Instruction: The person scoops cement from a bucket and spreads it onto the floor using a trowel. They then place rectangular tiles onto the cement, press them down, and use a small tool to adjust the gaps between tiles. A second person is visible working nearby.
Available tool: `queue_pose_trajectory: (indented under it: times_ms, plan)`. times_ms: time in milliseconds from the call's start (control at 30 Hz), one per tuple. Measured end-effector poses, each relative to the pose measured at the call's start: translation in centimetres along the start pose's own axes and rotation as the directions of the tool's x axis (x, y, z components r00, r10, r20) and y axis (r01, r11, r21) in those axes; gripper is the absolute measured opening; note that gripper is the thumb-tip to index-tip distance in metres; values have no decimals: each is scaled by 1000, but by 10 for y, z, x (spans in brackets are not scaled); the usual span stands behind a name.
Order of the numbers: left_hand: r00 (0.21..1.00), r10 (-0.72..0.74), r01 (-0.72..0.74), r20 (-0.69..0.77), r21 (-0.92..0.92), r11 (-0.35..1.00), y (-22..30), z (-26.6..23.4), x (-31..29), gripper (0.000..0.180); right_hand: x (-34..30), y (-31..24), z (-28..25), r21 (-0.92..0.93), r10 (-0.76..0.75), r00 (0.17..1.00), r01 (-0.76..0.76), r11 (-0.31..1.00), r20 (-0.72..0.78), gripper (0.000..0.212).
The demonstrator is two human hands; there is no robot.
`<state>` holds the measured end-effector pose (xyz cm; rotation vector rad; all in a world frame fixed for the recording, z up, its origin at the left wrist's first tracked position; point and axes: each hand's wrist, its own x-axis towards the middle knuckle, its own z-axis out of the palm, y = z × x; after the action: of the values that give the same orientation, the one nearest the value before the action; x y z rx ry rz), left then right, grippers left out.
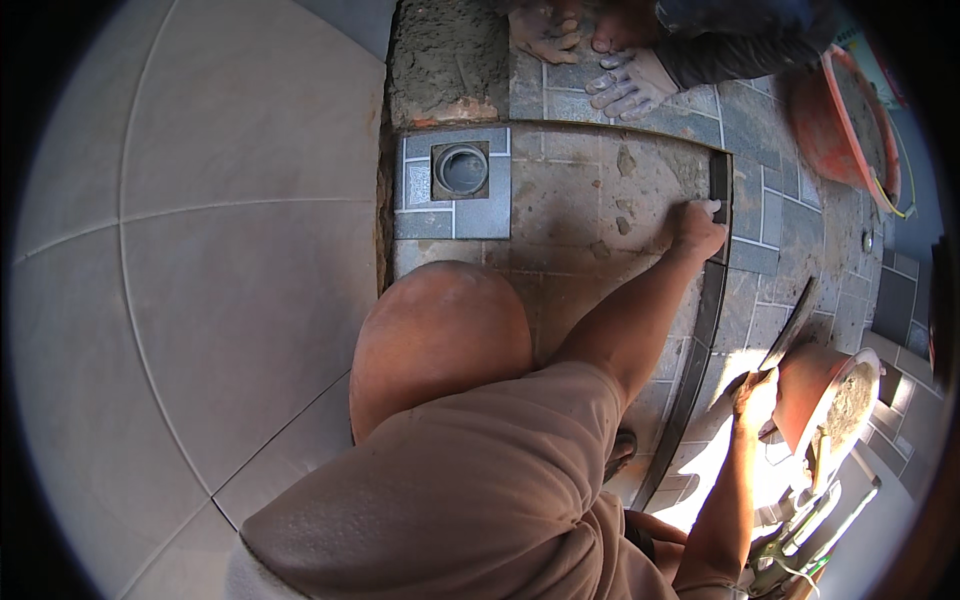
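Right under the left hand (702,230) lies the strip (718,185), dark and narrow, its long axis running from 12 to 6 o'clock; the fingers are curled against it, though I cannot tell whether they pinch it. A second strip (706,308) meets it below and slants toward 7. The right hand (757,398) is farther off, with the strip between 11 and 12 o'clock from it; it is closed around one trowel (793,322), blade toward 1.

Counted: two strips, one trowel, one drain (462,172) between 9 and 10 o'clock from the left hand, two orange buckets (805,390), and two co-worker's hands (632,85) near 11 o'clock.
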<state>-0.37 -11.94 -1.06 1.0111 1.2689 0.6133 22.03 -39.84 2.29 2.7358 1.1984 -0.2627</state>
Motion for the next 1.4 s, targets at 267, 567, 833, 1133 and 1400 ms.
queue_pose_trajectory:
  times_ms: [267, 567, 833, 1133, 1400]
  plan:
    - [992, 23, -57, 126, 270, 961, 25, 3, 1, 71, -49, 1, -18, 621, -2, 999, 31, 783, -47, 33]
    - [966, -37, 42, 255, -14, 999, 12, -7, 74, 89, -128, -132, -142, 770, -278, 896, -102, 629, 346, 55]
    - [948, -49, 59, 313, -21, 998, 8, -19, 88, 102, -112, -161, -121, 540, -239, 854, -57, 840, 462, 74]
    - [958, -71, 81, 279, -24, 996, 5, -21, 92, 99, -96, -154, -100, 594, -293, 889, 30, 804, 351, 72]
    - [961, -63, 75, 268, -36, 997, 4, -19, 92, 101, -94, -160, -104, 633, -328, 894, 68, 772, 304, 67]
